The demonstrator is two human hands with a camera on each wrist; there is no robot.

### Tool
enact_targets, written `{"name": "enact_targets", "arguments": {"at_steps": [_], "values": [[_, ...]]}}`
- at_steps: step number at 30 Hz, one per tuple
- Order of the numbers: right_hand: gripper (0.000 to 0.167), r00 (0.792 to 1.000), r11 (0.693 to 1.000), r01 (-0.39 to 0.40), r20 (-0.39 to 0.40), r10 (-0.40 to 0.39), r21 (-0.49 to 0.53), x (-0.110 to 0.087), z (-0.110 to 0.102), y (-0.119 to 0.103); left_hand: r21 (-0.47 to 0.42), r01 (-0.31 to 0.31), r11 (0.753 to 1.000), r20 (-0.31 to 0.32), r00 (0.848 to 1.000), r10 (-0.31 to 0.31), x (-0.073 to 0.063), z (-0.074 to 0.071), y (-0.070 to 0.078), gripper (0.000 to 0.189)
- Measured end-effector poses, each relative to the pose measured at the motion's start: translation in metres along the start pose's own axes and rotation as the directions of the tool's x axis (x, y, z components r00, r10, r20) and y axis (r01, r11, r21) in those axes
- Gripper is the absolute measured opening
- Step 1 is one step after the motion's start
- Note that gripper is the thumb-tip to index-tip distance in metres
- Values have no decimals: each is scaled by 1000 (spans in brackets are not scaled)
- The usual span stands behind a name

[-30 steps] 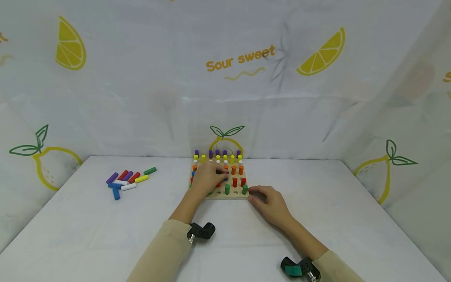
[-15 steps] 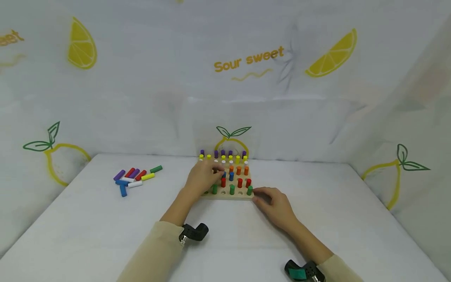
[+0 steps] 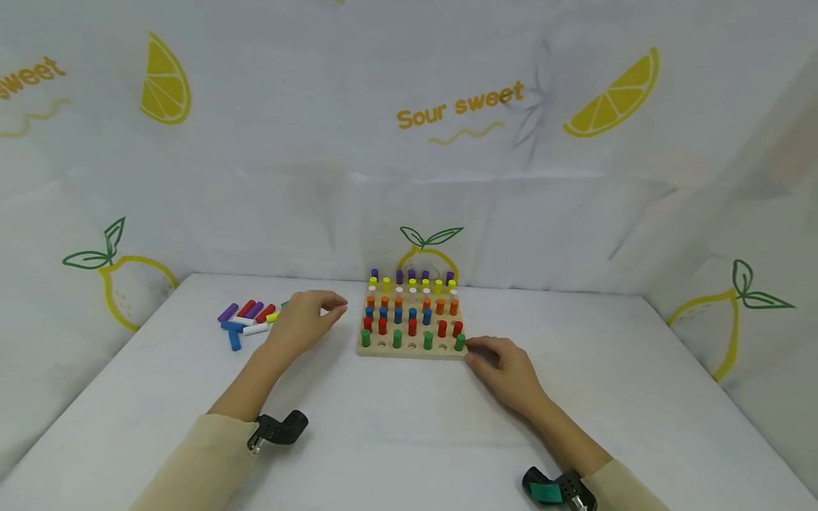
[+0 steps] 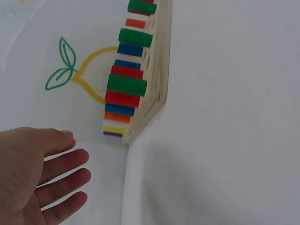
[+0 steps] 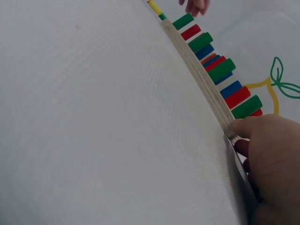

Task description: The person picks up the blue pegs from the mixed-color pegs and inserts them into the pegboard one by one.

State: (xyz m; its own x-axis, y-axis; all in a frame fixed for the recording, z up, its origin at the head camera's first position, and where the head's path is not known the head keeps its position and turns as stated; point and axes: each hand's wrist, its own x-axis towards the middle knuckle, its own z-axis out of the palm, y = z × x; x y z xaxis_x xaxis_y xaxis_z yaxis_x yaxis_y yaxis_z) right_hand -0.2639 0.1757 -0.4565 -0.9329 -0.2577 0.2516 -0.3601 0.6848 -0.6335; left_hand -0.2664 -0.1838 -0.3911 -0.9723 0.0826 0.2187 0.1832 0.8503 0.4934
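A wooden pegboard stands on the table with rows of coloured pegs upright in it: purple at the back, then yellow, white, orange, blue, red and green in front. Between the green pegs are bare holes. My left hand is in the air left of the board, fingers loosely bent with nothing between them; the left wrist view shows its fingers apart. My right hand holds the board's front right corner, its thumb against the edge and the other fingers partly hidden behind the palm.
Left of my left hand lies a loose pile of pegs, among them a purple peg, a white peg and a blue peg. My hand partly covers a yellow peg. A lemon-printed cloth hangs behind the table.
My left hand has come away from the pegboard and moved left toward the loose pegs, uncovering the blue and orange rows. My right hand stays at the board's corner. The head view has turned slightly left.
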Motion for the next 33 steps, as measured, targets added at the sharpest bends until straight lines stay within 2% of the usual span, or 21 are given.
{"name": "enact_targets", "arguments": {"at_steps": [10, 15, 19, 24, 33], "values": [[32, 1000, 1000, -3, 11, 3, 6, 3, 2, 0, 92, 29, 995, -102, 995, -20, -33, -34, -52, 29], [32, 1000, 1000, -5, 3, 5, -1, 2, 1, 0, 107, 116, 987, -138, 985, -101, -47, -48, -76, 35], [32, 1000, 1000, 0, -4, 0, -3, 1, 0, -1, 100, 200, 975, -152, 971, -183, -56, -56, -90, 41], [31, 1000, 1000, -7, -12, 7, 5, 0, -2, -1, 82, 275, 958, -150, 954, -261, -60, -57, -102, 46], [31, 1000, 1000, -16, 1, 16, 10, 1, 0, -1, 15, 343, 939, -136, 931, -338, -65, -45, -118, 47]]}}
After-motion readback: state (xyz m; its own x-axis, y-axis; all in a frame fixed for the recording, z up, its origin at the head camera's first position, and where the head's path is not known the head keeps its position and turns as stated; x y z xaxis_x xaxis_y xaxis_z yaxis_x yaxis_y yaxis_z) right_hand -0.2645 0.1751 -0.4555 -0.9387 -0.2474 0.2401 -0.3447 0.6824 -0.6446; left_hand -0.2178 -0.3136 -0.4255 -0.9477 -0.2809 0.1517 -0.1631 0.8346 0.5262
